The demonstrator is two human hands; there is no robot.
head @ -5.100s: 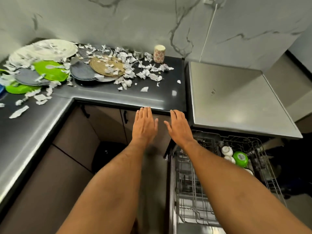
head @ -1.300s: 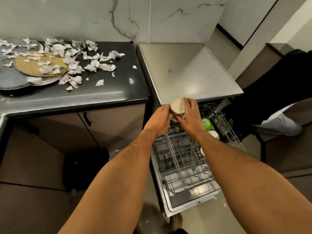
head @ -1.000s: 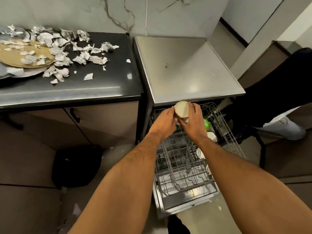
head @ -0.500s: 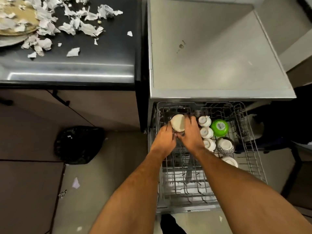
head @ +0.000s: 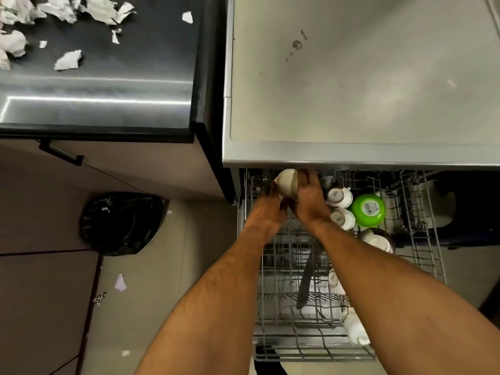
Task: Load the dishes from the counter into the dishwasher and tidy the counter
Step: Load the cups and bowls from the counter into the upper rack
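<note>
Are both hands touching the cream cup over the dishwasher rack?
Touching. The head view shows the left hand and right hand wrapped against the upturned cup, no gap on either side.

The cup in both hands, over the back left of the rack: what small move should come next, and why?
Probably lower the cup, base up, onto the rack and let go. Left hand and right hand hold it, upturned, at the rack's far left corner. The white cups and green bowl beside it already sit upside down.
</note>
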